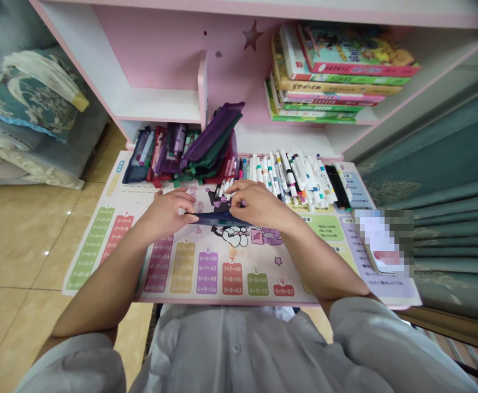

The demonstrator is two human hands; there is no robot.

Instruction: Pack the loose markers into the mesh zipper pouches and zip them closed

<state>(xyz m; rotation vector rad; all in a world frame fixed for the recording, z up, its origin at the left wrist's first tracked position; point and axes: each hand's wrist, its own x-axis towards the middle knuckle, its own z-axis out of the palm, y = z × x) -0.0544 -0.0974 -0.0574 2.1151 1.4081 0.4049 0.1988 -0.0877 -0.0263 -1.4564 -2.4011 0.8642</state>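
Pouch (pixel 218 219), pinched between left hand (pixel 167 213), right hand (pixel 259 204)

A slim dark blue pencil case (pixel 218 219) lies flat, long side left to right, on the printed desk mat (pixel 206 267), near its middle

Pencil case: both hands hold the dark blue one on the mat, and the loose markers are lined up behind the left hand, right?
No. The head view shows the left hand and right hand holding the dark blue pencil case on the mat, but the loose markers are lined up behind the right hand, not the left.
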